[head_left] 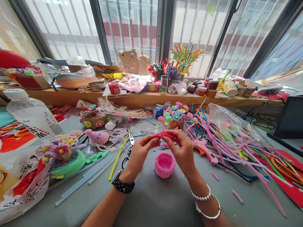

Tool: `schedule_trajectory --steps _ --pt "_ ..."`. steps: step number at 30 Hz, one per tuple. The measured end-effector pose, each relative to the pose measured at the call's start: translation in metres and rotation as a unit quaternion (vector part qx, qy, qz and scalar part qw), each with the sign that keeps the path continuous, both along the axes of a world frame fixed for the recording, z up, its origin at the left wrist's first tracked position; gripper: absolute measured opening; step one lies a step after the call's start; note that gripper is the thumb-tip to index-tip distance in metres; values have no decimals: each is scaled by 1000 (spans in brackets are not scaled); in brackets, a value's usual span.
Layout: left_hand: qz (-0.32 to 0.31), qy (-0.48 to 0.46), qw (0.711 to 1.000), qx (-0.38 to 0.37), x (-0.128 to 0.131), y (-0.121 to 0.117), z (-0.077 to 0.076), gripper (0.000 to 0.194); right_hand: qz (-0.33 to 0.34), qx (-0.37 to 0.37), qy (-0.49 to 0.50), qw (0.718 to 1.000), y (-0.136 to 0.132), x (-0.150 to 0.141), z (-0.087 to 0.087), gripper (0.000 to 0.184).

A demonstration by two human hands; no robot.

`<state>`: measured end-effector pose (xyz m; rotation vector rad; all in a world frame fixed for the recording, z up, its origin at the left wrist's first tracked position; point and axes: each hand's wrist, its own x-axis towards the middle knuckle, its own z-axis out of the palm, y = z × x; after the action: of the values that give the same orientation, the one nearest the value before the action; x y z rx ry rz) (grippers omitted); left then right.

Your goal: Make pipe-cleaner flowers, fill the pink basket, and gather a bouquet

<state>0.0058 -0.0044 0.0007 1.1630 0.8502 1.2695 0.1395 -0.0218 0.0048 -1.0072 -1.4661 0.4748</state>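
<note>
Between the fingertips of both hands, a small pinkish-red fuzzy piece is held above the table. My left hand pinches its left end, thumb against fingers. The other end is gripped by my right hand in the same way. Its exact form is partly covered by the fingers. Just below and between the hands stands a round pink fuzzy pot, open at the top. Scissors lie beside my left hand. A pink glue gun rests to the right of my right hand.
Pink pipe cleaners spread across the right side. A flower-filled pot stands behind the hands. On the left are clear glue sticks, a green fuzzy basket, a pink fuzzy figure and a large bottle. A cluttered ledge runs behind.
</note>
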Motion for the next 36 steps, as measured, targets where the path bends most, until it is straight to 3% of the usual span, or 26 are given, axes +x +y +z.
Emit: schedule_trajectory --steps 6,14,19,25,31,36 --pt "23 23 999 5 -4 1 4 15 69 -26 23 997 -1 0 1 17" --pt "-3 43 999 16 -4 -2 9 11 105 -59 34 992 -3 2 3 14" --pt "4 30 999 10 -5 -1 8 12 173 -119 193 959 4 3 0 15" --pt "45 -49 997 -40 -9 8 3 14 123 -116 397 902 14 19 1 17" --pt "10 -19 1000 -23 -7 3 10 18 125 -130 331 926 14 17 5 23" --pt "-3 26 1000 11 -9 -1 17 12 20 -99 190 977 28 20 18 30"
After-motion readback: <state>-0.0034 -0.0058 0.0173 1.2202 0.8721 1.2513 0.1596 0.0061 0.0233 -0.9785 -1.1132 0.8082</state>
